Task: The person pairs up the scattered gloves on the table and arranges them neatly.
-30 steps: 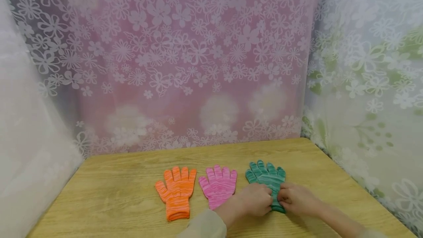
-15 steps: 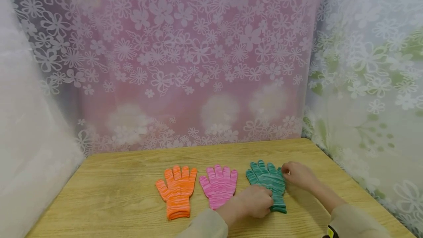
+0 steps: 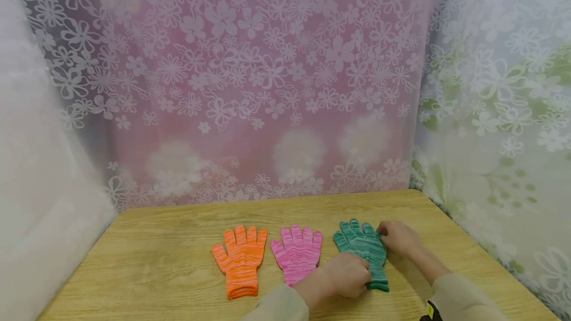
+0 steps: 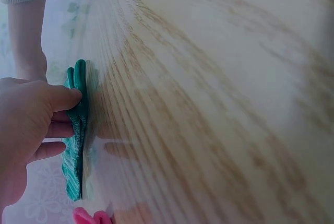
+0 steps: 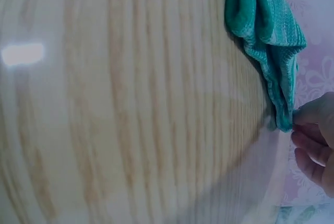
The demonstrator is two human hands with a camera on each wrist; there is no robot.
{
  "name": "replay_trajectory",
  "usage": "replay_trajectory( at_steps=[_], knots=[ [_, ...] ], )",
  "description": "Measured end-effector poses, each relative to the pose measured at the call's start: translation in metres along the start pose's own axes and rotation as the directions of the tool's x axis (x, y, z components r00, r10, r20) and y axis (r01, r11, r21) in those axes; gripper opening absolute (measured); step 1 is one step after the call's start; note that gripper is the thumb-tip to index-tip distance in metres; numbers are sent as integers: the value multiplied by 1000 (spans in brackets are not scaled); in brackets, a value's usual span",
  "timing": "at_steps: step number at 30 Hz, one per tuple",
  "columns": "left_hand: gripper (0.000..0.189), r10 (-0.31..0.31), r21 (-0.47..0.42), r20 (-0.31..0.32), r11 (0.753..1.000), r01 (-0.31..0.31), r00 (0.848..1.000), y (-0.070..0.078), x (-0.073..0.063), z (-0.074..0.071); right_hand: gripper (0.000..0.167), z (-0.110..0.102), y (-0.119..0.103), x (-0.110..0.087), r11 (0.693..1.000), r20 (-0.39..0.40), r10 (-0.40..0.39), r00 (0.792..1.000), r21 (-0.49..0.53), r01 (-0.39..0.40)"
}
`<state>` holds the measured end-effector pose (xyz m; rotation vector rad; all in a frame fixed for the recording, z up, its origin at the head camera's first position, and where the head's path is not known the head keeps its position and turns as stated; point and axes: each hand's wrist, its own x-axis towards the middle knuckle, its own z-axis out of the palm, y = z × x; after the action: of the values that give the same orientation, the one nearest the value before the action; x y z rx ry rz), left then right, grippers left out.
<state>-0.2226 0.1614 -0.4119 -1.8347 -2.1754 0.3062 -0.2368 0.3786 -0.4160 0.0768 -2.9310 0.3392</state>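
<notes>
A green knitted glove lies flat on the table, fingers pointing away and cuff toward me. My left hand is at its left edge just above the cuff; in the left wrist view the thumb and curled fingers hold that edge. At the far right, my right hand pinches the tip of the outermost glove finger. The right wrist view shows this glove side on, with thumb and fingertips at its end. Left of it lies a pink glove, its cuff partly hidden by my left wrist.
An orange glove lies at the left end of the row, also with its fingers pointing away. The wooden table is enclosed by a pink flowered curtain behind and pale curtains at both sides.
My right hand has gone from the right side of the green glove's cuff up to its outermost fingertip. My left hand has stayed by the cuff.
</notes>
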Motion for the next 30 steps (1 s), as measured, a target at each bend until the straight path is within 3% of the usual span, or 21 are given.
replay_trajectory(
  at_steps=[6,10,18,26,30],
  knots=[
    [7,-4,21,17,1000,3,1000,0,0,2,12,4,-5,4,998,-112,-68,991,-18,67],
    [8,-9,36,19,999,8,1000,0,0,1,16,6,-5,6,995,-130,-98,987,-34,95],
    [9,8,30,23,1000,-8,1000,-2,1,0,15,13,4,9,994,-87,-93,992,-60,88],
    [9,3,3,36,1000,-3,999,-1,1,-1,10,9,-1,6,997,-26,9,1000,-71,-11],
    [9,8,-15,36,1000,-7,999,0,0,-2,11,4,-6,0,998,-51,-18,999,-68,14]
  ],
)
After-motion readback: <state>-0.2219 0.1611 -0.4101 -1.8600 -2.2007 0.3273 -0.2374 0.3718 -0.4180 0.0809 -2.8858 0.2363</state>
